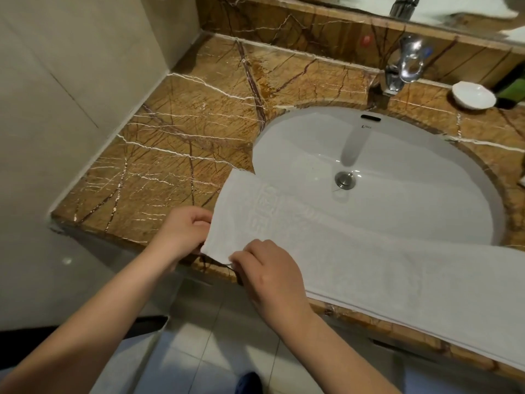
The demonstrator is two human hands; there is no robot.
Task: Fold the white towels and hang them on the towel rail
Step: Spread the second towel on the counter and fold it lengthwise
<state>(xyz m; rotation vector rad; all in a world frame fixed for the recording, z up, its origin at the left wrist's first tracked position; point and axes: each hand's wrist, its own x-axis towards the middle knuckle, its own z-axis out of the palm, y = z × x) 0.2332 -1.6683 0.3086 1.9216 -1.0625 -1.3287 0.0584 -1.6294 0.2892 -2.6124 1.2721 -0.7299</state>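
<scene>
Nearest is the pale tiled floor (216,336). Above it, two bare hands reach to one long white folded towel (369,265). The right hand (270,277) pinches the towel's near left corner with curled fingers. The left hand (184,231) grips the towel's left end just beside it. The towel lies flat along the near edge of the one brown marble counter (184,137) and runs off to the right. It covers the near part of the one white round sink (397,155). One silver drain plug (344,180) sits in the sink. Farther back stands one shiny metal tap (403,64). One small white dish (473,95) rests far right.
</scene>
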